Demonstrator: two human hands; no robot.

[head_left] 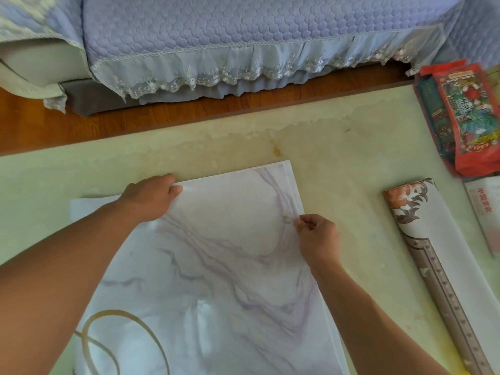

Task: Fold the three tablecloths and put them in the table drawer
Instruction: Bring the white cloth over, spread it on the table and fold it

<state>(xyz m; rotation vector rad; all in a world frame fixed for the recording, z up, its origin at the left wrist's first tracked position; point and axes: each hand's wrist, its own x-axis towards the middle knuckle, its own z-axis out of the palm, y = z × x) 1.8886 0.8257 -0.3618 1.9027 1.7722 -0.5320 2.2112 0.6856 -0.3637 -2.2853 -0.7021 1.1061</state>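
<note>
A white tablecloth with purple marble veins lies folded in layers on the pale table. My left hand grips its far left edge, thumb on top and fingers curled under. At the right edge my right hand pinches the cloth between thumb and fingers. A second tablecloth with a brown border and orange flowers lies folded in a long strip to the right. A gold ring pattern shows on the near left part of the cloth. No drawer is in view.
A red and green printed package lies at the table's far right corner. A white leaflet with red characters sits beside the flowered cloth. Beyond the table is a strip of wooden floor and a sofa with a lilac quilted cover.
</note>
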